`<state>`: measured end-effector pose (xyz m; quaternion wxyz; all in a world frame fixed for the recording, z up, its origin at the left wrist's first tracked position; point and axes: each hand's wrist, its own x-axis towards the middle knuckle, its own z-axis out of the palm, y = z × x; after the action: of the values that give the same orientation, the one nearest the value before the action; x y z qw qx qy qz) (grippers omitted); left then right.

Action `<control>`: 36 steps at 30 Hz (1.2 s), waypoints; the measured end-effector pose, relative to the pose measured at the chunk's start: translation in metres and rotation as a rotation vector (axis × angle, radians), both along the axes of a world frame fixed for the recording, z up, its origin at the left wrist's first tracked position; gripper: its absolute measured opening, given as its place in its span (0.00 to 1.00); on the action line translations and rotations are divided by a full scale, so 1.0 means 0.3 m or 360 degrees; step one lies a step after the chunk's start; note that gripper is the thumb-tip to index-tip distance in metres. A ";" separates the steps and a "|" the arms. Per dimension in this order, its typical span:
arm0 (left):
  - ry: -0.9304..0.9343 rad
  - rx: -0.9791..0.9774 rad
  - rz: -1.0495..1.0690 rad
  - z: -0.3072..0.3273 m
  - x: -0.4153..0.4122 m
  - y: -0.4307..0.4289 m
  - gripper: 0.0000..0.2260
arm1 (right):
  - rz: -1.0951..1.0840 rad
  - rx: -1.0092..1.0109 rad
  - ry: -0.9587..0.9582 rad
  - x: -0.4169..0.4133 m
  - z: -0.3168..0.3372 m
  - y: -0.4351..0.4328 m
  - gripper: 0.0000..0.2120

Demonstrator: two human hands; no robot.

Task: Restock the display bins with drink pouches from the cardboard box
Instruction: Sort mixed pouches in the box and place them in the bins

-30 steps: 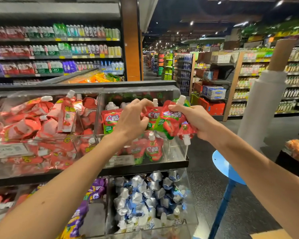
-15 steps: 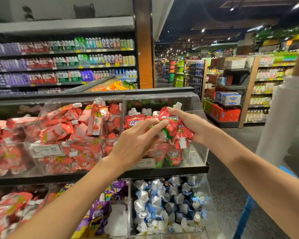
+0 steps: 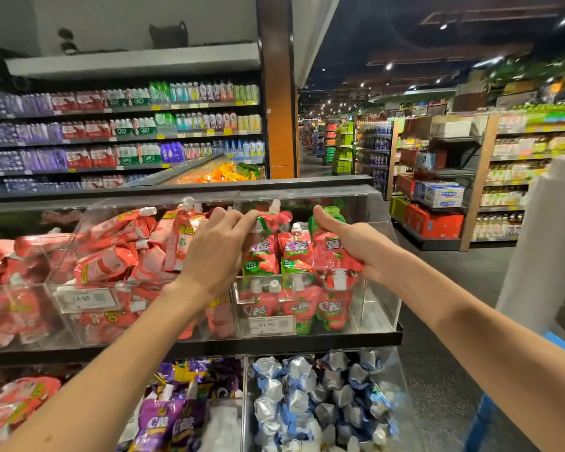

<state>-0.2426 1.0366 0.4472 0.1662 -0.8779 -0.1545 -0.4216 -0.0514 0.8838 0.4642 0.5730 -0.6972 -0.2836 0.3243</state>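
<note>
Fingers (image 3: pixel 245 221) grip pouches (image 3: pixel 294 252) — bin (image 3: pixel 377 288) half-stocked.

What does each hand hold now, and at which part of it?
The left hand pinches the top edge of a red-and-green pouch, near its spout. The right hand grips another pouch by its side, thumb across the front.

Left hand (image 3: pixel 219 246) pinches a red-and-green spouted drink pouch (image 3: pixel 268 223); right hand (image 3: pixel 356 243) grips another red-and-green pouch (image 3: pixel 331 252) above the clear acrylic bin (image 3: pixel 377 288).
</note>
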 end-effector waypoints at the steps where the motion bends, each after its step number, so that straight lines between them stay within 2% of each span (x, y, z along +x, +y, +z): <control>1: 0.0067 -0.0003 0.0049 0.002 0.014 0.014 0.18 | 0.0015 0.0003 0.0007 -0.004 -0.003 0.003 0.59; 3: 0.0141 0.0012 0.0106 0.004 0.044 0.029 0.19 | 0.0029 0.0008 0.0035 -0.001 -0.009 0.014 0.61; 6: 0.0091 0.0109 0.0239 0.014 0.086 0.033 0.19 | 0.0035 -0.0025 0.0015 0.008 -0.020 0.029 0.62; 12: 0.0171 0.0139 0.0682 0.038 0.165 0.084 0.20 | 0.0104 -0.0045 0.0038 0.025 -0.033 0.058 0.53; 15: 0.0093 0.0106 0.0677 0.035 0.198 0.117 0.19 | 0.0123 -0.0061 0.0033 0.030 -0.042 0.085 0.58; 17: 0.0106 0.0143 0.0654 0.030 0.223 0.128 0.18 | 0.0122 -0.0034 0.0060 0.034 -0.047 0.106 0.64; 19: 0.0159 0.0179 0.0661 0.024 0.246 0.135 0.13 | 0.0160 -0.0021 0.0122 0.041 -0.050 0.126 0.68; 21: 0.0193 0.0124 0.0723 0.021 0.252 0.145 0.08 | 0.0231 -0.0009 0.0176 0.061 -0.057 0.147 0.68; 23: 0.0228 0.0017 0.0776 0.017 0.242 0.153 0.09 | 0.0254 0.0029 0.0206 0.105 -0.079 0.165 0.66; 24: 0.0270 -0.0015 0.0792 0.015 0.235 0.158 0.12 | 0.0274 0.0041 0.0238 0.102 -0.067 0.149 0.63; 25: 0.0314 -0.0025 0.0802 0.013 0.227 0.162 0.14 | 0.0315 0.0047 0.0276 0.094 -0.051 0.134 0.55; 27: 0.0370 -0.0091 0.0799 0.013 0.216 0.158 0.16 | 0.0420 0.0091 0.0339 0.059 -0.015 0.101 0.31; 28: 0.0358 -0.0137 0.0775 0.017 0.214 0.150 0.16 | 0.0459 0.0106 0.0376 0.058 -0.009 0.092 0.23; 29: 0.0303 -0.0167 0.0711 0.019 0.213 0.139 0.15 | 0.0481 0.0126 0.0414 0.070 -0.007 0.089 0.20; 30: 0.0181 -0.0185 0.0580 0.019 0.211 0.127 0.16 | 0.0508 0.0144 0.0465 0.073 -0.003 0.082 0.21; 32: -0.0027 -0.0248 0.0150 0.023 0.200 0.077 0.23 | 0.0591 0.0097 0.0509 0.063 0.013 0.070 0.25; 34: 0.0038 -0.0460 -0.0309 0.052 0.181 0.016 0.33 | 0.0706 0.0062 0.0561 0.046 0.036 0.062 0.21; 36: 0.0293 -0.0803 -0.0546 0.096 0.153 -0.039 0.37 | 0.0812 0.0058 0.0548 0.017 0.067 0.044 0.14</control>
<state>-0.1967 1.0249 0.4759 -0.1171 -0.9392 -0.0883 -0.3105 -0.0463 0.8970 0.4842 0.5252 -0.5278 -0.3539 0.5660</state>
